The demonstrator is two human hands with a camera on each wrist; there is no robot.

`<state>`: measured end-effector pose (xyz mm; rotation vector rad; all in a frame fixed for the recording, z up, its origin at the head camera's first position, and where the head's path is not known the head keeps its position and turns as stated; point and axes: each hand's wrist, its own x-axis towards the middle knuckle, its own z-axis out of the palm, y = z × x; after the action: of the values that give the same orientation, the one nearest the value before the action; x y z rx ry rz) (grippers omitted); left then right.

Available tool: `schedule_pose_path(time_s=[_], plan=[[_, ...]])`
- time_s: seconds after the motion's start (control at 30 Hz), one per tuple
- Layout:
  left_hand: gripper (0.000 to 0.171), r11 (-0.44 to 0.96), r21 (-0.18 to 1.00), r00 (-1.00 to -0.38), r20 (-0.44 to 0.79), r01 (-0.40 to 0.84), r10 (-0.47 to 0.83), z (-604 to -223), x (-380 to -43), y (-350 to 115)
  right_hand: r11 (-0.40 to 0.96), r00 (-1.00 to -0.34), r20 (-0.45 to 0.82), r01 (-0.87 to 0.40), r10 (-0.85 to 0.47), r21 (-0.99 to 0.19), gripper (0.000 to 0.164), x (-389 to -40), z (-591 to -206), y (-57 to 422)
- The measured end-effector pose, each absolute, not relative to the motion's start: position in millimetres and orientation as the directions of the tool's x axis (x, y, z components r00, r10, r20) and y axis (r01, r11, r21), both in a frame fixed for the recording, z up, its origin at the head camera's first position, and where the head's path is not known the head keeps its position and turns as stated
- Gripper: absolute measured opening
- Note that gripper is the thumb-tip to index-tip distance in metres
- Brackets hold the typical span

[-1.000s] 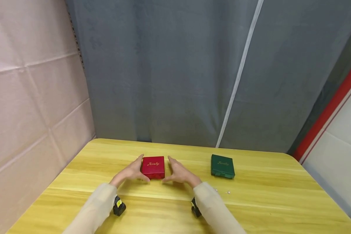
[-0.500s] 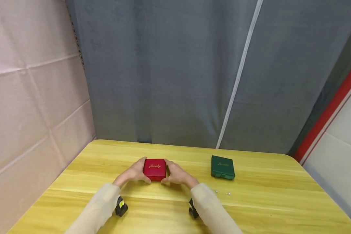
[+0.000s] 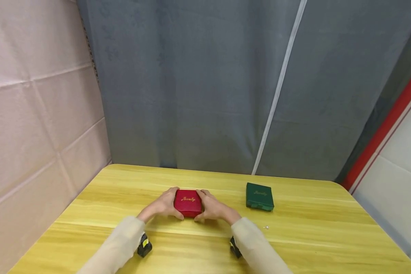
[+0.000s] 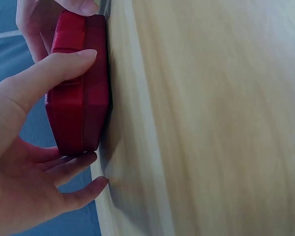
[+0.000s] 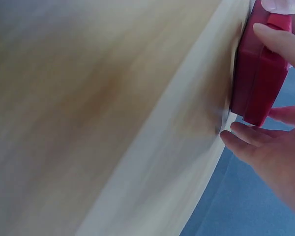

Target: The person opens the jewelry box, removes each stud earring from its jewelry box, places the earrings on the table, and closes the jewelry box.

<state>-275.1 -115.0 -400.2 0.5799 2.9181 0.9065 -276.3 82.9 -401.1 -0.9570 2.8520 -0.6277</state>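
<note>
A red jewelry box (image 3: 188, 205) with gold lettering sits closed on the wooden table, between both hands. My left hand (image 3: 163, 204) grips its left side, thumb across the front face and fingers along the side. From the right, my right hand (image 3: 214, 207) holds the opposite side in the same way. In the left wrist view the thumb presses the front of the red box (image 4: 69, 120), close to its clasp. The right wrist view shows the box's underside edge (image 5: 246, 73) right at the tabletop, with the outer fingers spread beside it.
To the right stands a closed green jewelry box (image 3: 259, 196) with similar lettering. A tiny pearl-like piece (image 3: 266, 227) lies in front of it, near the right sleeve (image 3: 257, 243). A grey curtain (image 3: 198, 83) hangs behind the table's (image 3: 315, 224) far edge.
Both hands have come inward and taken hold of the red box. It has slid right and slightly toward me. A second tiny pearl-like piece is now out of sight near the right sleeve.
</note>
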Motion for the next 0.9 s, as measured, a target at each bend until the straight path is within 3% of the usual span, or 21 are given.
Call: schedule_pose_path(time_s=[0.23, 0.67, 0.9], plan=[[0.097, 0.739, 0.553, -0.911, 0.102, 0.386, 0.4, -402, -273, -103, 0.724, -0.799, 0.032, -0.561, -0.601, -0.402, 0.096, -273, -401, 98], [0.094, 0.681, 0.538, -0.846, 0.126, 0.497, 0.518, -401, -261, -85, 0.691, -0.749, 0.034, -0.627, -0.662, -0.359, 0.091, -256, -395, 124], [0.096, 0.688, 0.529, -0.839, 0.086, 0.496, 0.538, -401, -251, -76, 0.694, -0.741, 0.013, -0.635, -0.671, -0.34, 0.092, -249, -394, 133]])
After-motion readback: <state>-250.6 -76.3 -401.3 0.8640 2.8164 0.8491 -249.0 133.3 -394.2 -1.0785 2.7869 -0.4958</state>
